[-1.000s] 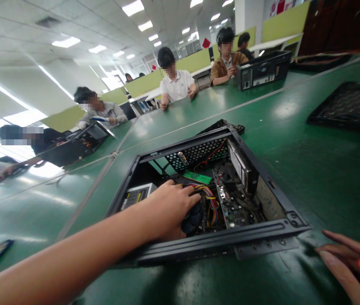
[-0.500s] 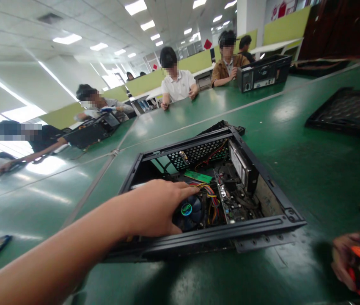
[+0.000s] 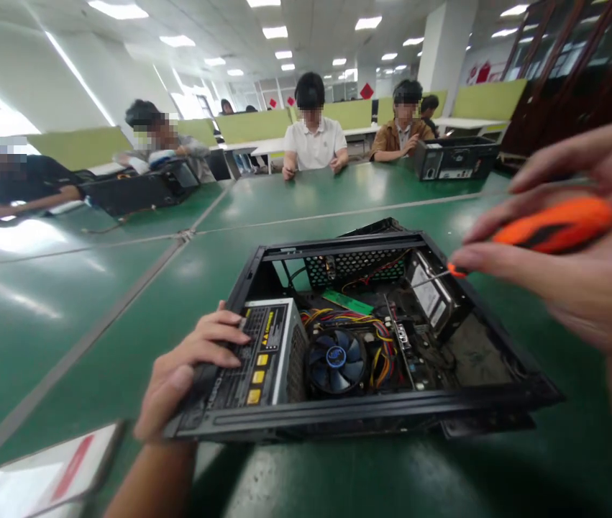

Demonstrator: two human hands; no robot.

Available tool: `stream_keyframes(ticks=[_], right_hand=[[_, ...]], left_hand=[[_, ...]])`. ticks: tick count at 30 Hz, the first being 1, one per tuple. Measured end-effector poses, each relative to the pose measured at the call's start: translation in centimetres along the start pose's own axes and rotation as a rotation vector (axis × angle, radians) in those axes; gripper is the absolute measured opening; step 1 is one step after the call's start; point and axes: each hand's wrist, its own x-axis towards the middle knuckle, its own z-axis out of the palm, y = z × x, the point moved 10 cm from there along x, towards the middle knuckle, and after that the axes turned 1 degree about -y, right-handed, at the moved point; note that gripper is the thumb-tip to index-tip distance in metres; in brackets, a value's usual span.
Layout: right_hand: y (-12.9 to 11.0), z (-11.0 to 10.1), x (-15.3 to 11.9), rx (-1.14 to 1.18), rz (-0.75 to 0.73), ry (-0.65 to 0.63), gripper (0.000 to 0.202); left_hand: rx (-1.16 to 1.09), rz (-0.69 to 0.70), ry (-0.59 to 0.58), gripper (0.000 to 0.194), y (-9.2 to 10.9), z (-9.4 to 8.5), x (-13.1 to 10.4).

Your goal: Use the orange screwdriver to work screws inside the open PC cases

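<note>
An open black computer case [image 3: 386, 403] lies on its side on the green table. My left hand [image 3: 190, 367] holds its left edge, the fingers bent over onto the power supply [image 3: 267, 352]. At the upper right, my right hand [image 3: 569, 266] grips a screwdriver [image 3: 559, 224] by its orange and black handle. The thin shaft points left across the hard drive [image 3: 435, 288]; whether the tip touches anything, I cannot tell. Inside the case are a cooling fan [image 3: 336, 360], coloured cables [image 3: 386, 352], a loose-looking green memory stick [image 3: 347, 302] and an upright card [image 3: 401, 334].
Across the table, a person in a white shirt [image 3: 316, 144] sits facing me. Other people handle computer cases at the left [image 3: 133, 191] and the right [image 3: 457, 158]. A flat item with white and red areas [image 3: 62, 467] lies at the lower left.
My left hand has drawn back from over the fan to the case's left edge, uncovering the power supply. My right hand has brought the screwdriver up from the lower right over the case.
</note>
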Motion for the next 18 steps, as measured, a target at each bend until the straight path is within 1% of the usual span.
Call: stream_keyframes(ticks=[2,3,4,6,8,9,11,13,16,18], right_hand=[[-1.4,4.5,2.0,0.125,-0.056,-0.134,0.041],[-1.8,6.6,2.3,0.162,-0.077,-0.205,0.035],[-2.1,8.4,2.2,0.166,-0.095,-0.274,0.030],[-2.4,11.4,1.1,0.084,-0.155,-0.410,0.024],[-2.4,13.5,-0.6,-0.020,-0.218,-0.548,0.022],[-2.3,14.1,-1.3,-0.058,-0.240,-0.598,0.021],[-1.9,14.8,-2.2,-0.101,-0.248,-0.648,0.020],[-1.6,15.0,-2.4,-0.115,-0.241,-0.661,0.018],[-1.3,15.7,-2.4,-0.117,-0.227,-0.702,0.016],[-1.2,16.0,-2.5,-0.115,-0.215,-0.721,0.016]], left_hand=[[0.014,0.038,-0.010,0.036,-1.0,0.4,-0.2],[0.013,0.066,-0.006,0.035,-1.2,0.5,-0.3],[0.011,0.095,-0.001,0.035,-1.4,0.7,-0.5],[-0.005,0.126,0.021,0.036,-1.7,1.1,-0.9],[-0.064,0.098,0.070,0.035,-2.3,1.4,-1.4],[-0.113,0.073,0.101,0.034,-2.6,1.6,-1.5],[-0.218,0.036,0.168,0.031,-3.0,1.8,-1.7],[-0.321,0.058,0.264,0.028,-2.8,1.5,-1.7],[-0.469,0.116,0.412,0.031,-2.0,0.6,-1.9],[-0.524,0.121,0.444,0.034,-1.7,0.3,-1.8]])
